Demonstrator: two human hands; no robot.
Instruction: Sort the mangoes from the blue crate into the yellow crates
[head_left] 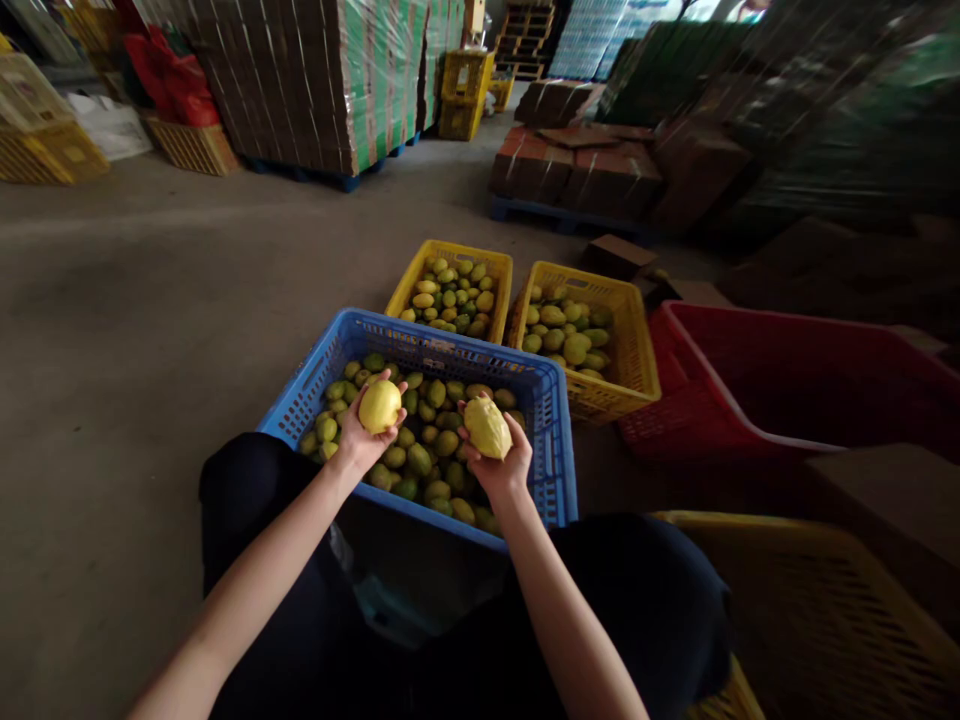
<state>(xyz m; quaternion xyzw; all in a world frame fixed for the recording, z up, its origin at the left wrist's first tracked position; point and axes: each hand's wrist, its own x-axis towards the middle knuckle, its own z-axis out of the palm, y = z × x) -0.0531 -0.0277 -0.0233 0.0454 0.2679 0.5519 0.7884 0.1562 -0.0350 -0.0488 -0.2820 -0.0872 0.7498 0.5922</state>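
My left hand [355, 447] holds a smooth, rounded yellow lemon [379, 407] on its palm, fingers curled around the sides. In my right hand [511, 472] lies a paler lemon [487, 428] with a bumpy, ridged skin. Both hands are above a blue plastic crate [566, 450], which stands between my knees and has slotted walls. Many green and yellow-green lemons [418, 460] cover the bottom of that crate. Parts of the fruit below are hidden by my hands and forearms.
Behind the blue crate stand two yellow crates [504, 262] [637, 340] of lemons. To the right are a large red bin [720, 325] and another yellow crate [750, 525]. Wrapped pallet stacks [300, 80] and boxes [577, 170] stand farther back; concrete floor [150, 320] lies left.
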